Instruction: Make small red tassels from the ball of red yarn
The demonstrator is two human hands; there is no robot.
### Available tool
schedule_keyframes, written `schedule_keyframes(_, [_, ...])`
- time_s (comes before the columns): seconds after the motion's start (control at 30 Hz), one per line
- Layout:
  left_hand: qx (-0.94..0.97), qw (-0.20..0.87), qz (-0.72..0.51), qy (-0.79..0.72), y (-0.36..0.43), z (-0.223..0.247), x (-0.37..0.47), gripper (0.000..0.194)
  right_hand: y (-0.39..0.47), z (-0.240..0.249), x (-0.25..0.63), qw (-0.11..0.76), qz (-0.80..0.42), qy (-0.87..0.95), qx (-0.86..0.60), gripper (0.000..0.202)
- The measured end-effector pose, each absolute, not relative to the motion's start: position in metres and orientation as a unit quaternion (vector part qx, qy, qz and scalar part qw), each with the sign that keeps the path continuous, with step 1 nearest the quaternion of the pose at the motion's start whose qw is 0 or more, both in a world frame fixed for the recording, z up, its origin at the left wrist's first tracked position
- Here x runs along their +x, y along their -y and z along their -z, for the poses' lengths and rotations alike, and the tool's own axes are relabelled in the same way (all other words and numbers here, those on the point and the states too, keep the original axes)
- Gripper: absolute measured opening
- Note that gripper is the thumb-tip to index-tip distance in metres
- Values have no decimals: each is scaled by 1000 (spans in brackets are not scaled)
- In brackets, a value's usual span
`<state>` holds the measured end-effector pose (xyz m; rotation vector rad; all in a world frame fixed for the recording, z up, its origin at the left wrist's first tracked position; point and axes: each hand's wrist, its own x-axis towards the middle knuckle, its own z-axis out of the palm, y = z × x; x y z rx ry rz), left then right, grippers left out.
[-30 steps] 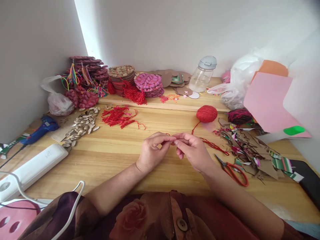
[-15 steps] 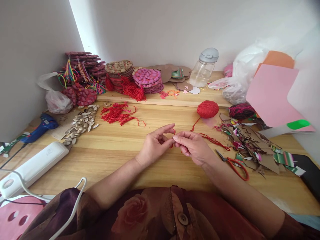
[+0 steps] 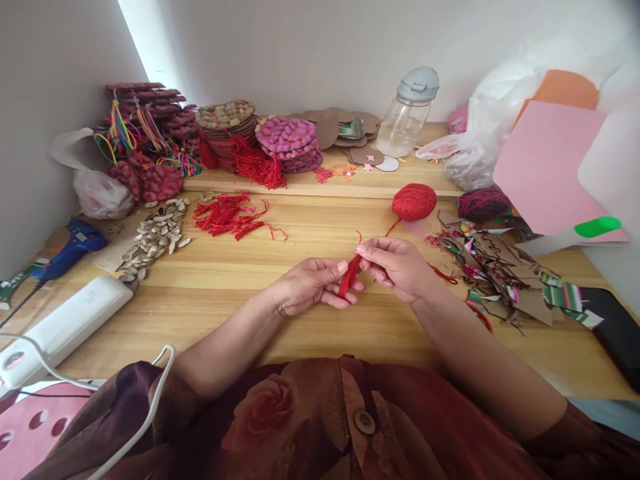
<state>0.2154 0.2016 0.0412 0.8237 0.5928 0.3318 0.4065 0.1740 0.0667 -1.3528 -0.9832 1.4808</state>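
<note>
A short red yarn tassel (image 3: 351, 275) hangs between my hands above the middle of the table. My left hand (image 3: 315, 283) holds its lower strands, the thumb on top and the fingers beneath. At its upper end, the thumb and fingertips of my right hand (image 3: 395, 263) pinch the yarn, and a loose end sticks up there. Behind my right hand lies a red yarn ball (image 3: 414, 202), with a strand running from it toward that hand. More red strands (image 3: 443, 273) show beside the right wrist. A pile of red tassels (image 3: 227, 217) lies to the left.
Orange-handled scissors (image 3: 483, 317) are partly hidden by my right forearm, near cardboard scraps (image 3: 520, 287). On the left are shells (image 3: 160, 233), a blue glue gun (image 3: 75, 247) and a white power strip (image 3: 75, 327). A bottle (image 3: 406, 120) and decorated discs (image 3: 290, 147) stand behind.
The red tassel has come into plain view between my hands. My left fingers have stretched out beneath its strands, and my right hand has shifted slightly up and right. The view has tilted slightly.
</note>
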Motion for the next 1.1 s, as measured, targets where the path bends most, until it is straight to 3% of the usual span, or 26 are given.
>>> schedule_keyframes(0.27, [411,849,-136,-302,-201,-41,217,44,-177,-63,408,444,-597,382,-548,29])
schedule_keyframes(0.43, [408,843,-142,-321,-202,-36,217,31,-176,-60,407,437,-606,375,-549,29])
schedule_keyframes(1.1, [339,875,-129,-321,-200,-38,218,28,-173,-53,396,451,-613,365,-536,33])
